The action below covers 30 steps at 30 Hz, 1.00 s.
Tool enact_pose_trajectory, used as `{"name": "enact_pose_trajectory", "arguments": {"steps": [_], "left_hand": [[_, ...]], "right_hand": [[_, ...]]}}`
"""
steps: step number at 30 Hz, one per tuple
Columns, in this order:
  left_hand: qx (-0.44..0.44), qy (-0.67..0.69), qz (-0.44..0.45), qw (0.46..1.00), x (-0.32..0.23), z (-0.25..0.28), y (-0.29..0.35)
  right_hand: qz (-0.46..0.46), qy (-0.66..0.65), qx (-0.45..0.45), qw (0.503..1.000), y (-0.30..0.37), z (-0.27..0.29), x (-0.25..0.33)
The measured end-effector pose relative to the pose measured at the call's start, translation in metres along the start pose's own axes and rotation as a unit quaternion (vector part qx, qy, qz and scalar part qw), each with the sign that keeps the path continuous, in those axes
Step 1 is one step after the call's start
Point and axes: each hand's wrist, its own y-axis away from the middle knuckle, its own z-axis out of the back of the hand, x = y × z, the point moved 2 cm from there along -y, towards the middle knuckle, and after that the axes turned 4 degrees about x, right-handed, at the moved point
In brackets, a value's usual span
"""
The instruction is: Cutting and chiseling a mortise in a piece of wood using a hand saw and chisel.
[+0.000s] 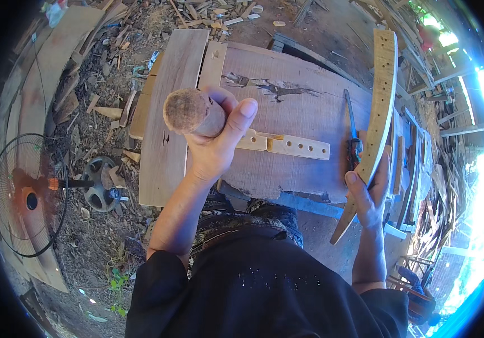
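Observation:
My left hand (219, 129) is wrapped round a thick round wooden mallet (186, 111), raised above the bench with its worn, brownish end facing up; the rest of it is hidden by my fingers. With my right hand (370, 197) I grip a long curved wooden slat (381, 96) near its lower end. It stands tilted, with a row of small dark holes along its upper part. Between my hands a short wooden strip with round holes (298, 147) lies on the wooden workbench (287, 62). Beside the slat is a screwdriver (354, 146) with a long thin shaft and dark handle.
A wide loose board (175, 84) lies along the bench's left side. The benchtop has a jagged dark crack (278, 88). On the left stands a fan (30, 197), amid scattered wood scraps (106, 112). Timber pieces (439, 208) are stacked at the right.

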Motion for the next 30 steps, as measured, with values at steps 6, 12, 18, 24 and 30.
{"name": "enact_pose_trajectory", "arguments": {"steps": [6, 12, 18, 24, 30], "left_hand": [[0.014, 0.033, 0.031, 0.999, -0.005, -0.001, -0.005], [-0.009, 0.039, 0.077, 0.996, -0.002, -0.013, -0.024], [-0.001, 0.005, 0.061, 0.998, -0.005, -0.034, -0.025], [0.034, -0.05, 0.084, 0.995, -0.008, -0.04, -0.026], [0.039, -0.032, 0.094, 0.994, -0.006, -0.045, -0.028]], "right_hand": [[0.002, 0.005, 0.012, 1.0, -0.002, 0.001, 0.001], [-0.012, 0.053, 0.019, 0.998, -0.009, 0.002, 0.006], [0.064, 0.137, 0.063, 0.986, -0.038, 0.01, 0.033], [0.237, -0.082, 0.01, 0.968, -0.054, 0.056, 0.137], [0.281, 0.32, 0.1, 0.899, -0.048, 0.026, 0.13]]}}
